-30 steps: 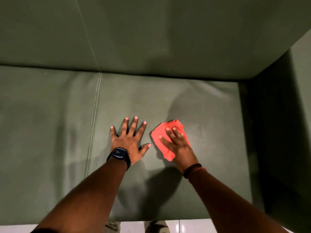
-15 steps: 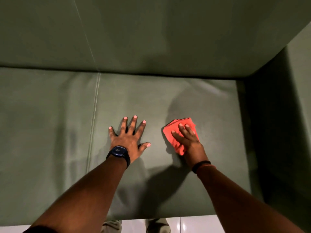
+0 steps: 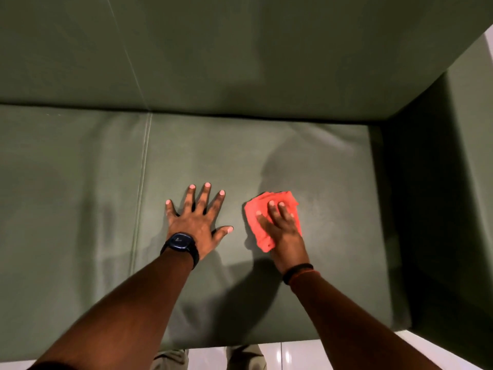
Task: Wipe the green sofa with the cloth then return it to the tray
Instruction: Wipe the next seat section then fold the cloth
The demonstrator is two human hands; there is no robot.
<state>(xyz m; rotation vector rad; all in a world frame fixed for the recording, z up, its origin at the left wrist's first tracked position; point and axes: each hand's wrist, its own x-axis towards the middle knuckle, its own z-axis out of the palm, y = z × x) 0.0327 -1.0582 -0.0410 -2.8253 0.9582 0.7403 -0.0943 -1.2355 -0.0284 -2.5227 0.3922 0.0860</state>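
A folded red cloth lies flat on the seat cushion of the green sofa, right of middle. My right hand presses down on the cloth with its fingers laid over it. My left hand, with a dark watch on the wrist, rests flat on the seat beside it, fingers spread wide and holding nothing. The two hands are a short gap apart. No tray is in view.
The sofa's backrest rises along the top, and its right armrest walls off the right side. A seam divides the seat cushions left of my left hand. Pale floor tiles show below the seat's front edge.
My right hand slid the cloth to the right across the seat and then back a little toward my left hand. The left hand stayed planted.
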